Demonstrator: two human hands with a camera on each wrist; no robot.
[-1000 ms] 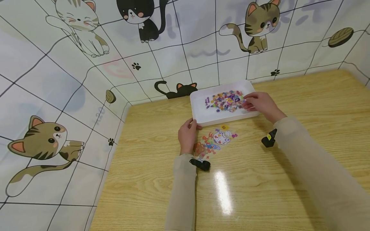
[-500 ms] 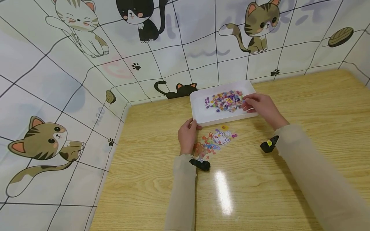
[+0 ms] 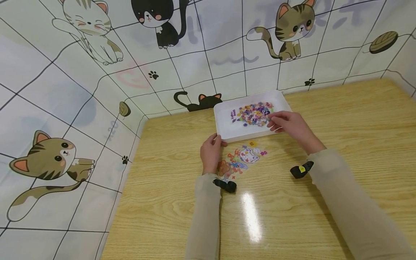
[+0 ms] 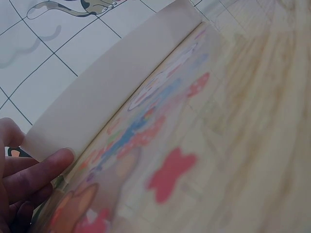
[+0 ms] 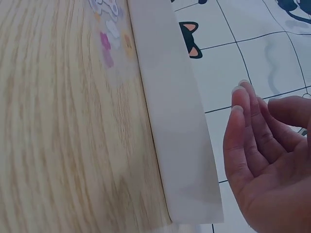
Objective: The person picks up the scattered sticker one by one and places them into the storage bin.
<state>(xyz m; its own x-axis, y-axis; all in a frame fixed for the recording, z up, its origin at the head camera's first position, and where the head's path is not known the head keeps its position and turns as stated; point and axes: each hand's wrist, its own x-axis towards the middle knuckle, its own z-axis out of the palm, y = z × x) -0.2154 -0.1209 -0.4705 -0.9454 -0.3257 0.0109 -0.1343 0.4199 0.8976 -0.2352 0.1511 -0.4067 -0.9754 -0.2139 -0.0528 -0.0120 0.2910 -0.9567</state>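
Note:
A shallow white tray (image 3: 226, 129) stands by the wall and holds a heap of small colourful beads (image 3: 256, 112), with several purple pieces (image 3: 233, 115) lying apart at its left. My left hand (image 3: 210, 153) grips the tray's near left corner; the left wrist view shows fingers (image 4: 46, 170) against its outer wall. Over the tray's right part hovers my right hand (image 3: 292, 126), fingertips close to the beads. Its fingers (image 5: 238, 141) are loosely bent in the right wrist view, and no object shows between thumb and fingers. The tray wall hides the beads in both wrist views.
Just in front of the tray lie colourful animal and flower stickers (image 3: 248, 156) on what looks like clear film. The wooden table (image 3: 162, 202) meets a wall (image 3: 227, 65) printed with cats behind and at the left.
My right hand has shifted a little left and towards me over the tray, its fingertips nearer the beads. The left hand and the tray stay where they were.

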